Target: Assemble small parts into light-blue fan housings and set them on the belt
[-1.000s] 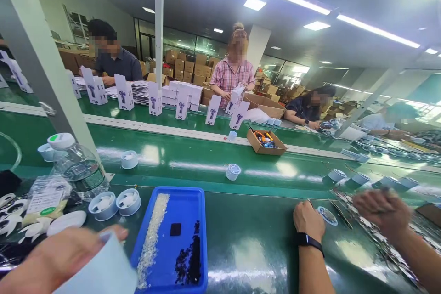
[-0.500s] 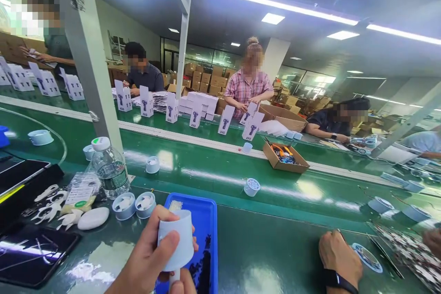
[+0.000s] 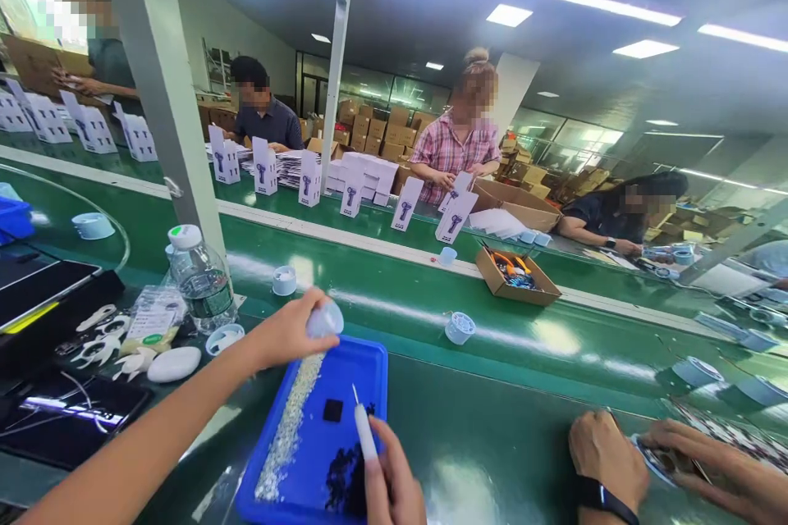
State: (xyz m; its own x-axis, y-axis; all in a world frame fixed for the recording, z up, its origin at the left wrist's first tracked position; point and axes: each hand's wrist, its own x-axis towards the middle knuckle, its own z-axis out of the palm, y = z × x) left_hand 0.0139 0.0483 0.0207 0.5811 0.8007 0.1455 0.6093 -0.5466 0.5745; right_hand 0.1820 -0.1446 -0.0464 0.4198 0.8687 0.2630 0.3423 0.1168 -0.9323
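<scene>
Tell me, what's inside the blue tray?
In the blue tray: a strip of tiny clear bits, a black square, dark screws. The right hand covers some.

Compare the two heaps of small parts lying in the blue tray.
In the blue tray, the pale heap is whitish and spread in a long strip along the left side; the dark heap is black and bunched in a compact patch at the near end. Both are loose heaps of tiny pieces on the tray floor.

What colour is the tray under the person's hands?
Bright blue tray, seen best in the head view, on the green belt.
</scene>
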